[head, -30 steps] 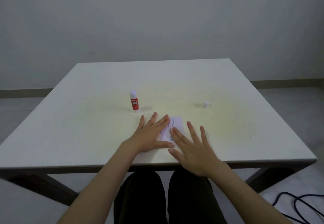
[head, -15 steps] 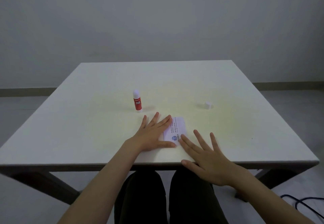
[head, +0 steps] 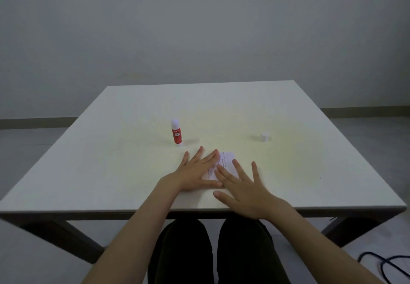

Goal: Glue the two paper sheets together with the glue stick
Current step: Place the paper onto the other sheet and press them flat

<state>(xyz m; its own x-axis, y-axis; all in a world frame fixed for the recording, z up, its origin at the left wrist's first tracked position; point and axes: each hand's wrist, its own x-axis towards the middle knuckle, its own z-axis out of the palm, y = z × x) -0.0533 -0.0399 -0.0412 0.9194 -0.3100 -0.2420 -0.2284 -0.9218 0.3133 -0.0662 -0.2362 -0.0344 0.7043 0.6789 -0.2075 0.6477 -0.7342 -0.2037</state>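
Observation:
A small white paper (head: pixel 228 159) with printed text lies flat near the front middle of the white table (head: pixel 133 172). My left hand (head: pixel 195 172) rests flat on its left part, fingers spread. My right hand (head: pixel 244 190) lies flat over its lower right part, fingers apart. I cannot tell two sheets apart under the hands. The red and white glue stick (head: pixel 176 133) stands upright behind my left hand, without its cap. The white cap (head: pixel 264 137) sits to the right, behind my right hand.
The table's front edge (head: pixel 199 211) runs just under my right wrist. My dark-clad legs (head: pixel 213 250) are below it. A black cable (head: pixel 386 263) lies on the floor at the lower right.
My right hand slid back off the paper toward the table edge half a second ago, then moved forward onto the paper again. My left hand stayed flat on the paper.

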